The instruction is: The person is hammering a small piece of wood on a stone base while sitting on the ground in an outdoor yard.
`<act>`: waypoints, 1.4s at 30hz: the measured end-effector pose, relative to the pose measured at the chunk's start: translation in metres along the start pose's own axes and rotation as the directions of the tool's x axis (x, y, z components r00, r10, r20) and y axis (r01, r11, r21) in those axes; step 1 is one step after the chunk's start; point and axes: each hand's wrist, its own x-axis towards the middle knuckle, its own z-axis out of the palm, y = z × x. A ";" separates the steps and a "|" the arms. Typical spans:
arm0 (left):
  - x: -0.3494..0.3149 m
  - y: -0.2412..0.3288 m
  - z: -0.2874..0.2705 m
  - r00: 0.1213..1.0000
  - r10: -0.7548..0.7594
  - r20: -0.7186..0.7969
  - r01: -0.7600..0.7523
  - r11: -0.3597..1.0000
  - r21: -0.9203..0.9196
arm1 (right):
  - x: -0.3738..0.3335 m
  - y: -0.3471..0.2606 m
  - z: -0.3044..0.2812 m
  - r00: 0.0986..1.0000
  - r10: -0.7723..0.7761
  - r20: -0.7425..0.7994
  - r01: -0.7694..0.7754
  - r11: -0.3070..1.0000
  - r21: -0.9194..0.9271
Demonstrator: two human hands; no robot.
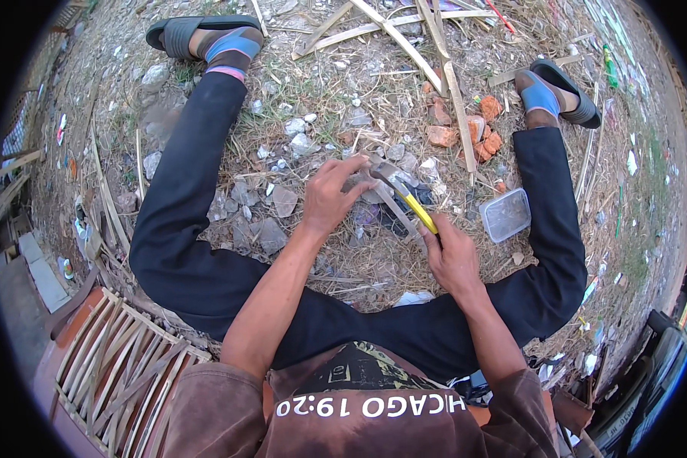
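Note:
My right hand (454,258) is wrapped round the yellow handle of a hammer (416,210), whose metal head points away to the left. In front of me, between my spread legs, my left hand (334,192) pinches the end of a thin greyish wooden strip (394,204). This strip slants beside the hammer handle, down toward my right hand. The hammer head is close to my left fingertips; whether they touch cannot be told. What lies between those fingertips is partly hidden.
Several stones (269,235) and broken orange bricks (477,133) lie on the dry grass ahead. A clear plastic container (505,216) stands by my right leg. Long wooden strips (404,46) cross at the far side. A rack of slats (122,359) sits at lower left.

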 end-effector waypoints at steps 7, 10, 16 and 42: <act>0.003 -0.012 -0.010 0.994 -0.004 0.113 0.004 1.000 0.002 | -0.001 -0.007 -0.001 0.997 -0.054 -0.062 0.057 0.997 0.051; 0.000 -0.012 -0.008 0.991 -0.041 0.127 0.037 0.999 0.038 | -0.001 -0.009 -0.001 0.995 -0.067 -0.072 0.071 0.996 0.061; -0.004 -0.013 -0.004 0.991 -0.068 0.118 0.066 0.998 0.023 | 0.002 -0.004 0.003 0.999 -0.018 -0.043 0.022 0.997 0.080; -0.010 -0.024 -0.002 0.995 -0.031 0.097 0.025 0.998 0.054 | -0.001 -0.015 -0.003 0.990 -0.070 -0.126 0.088 0.986 0.141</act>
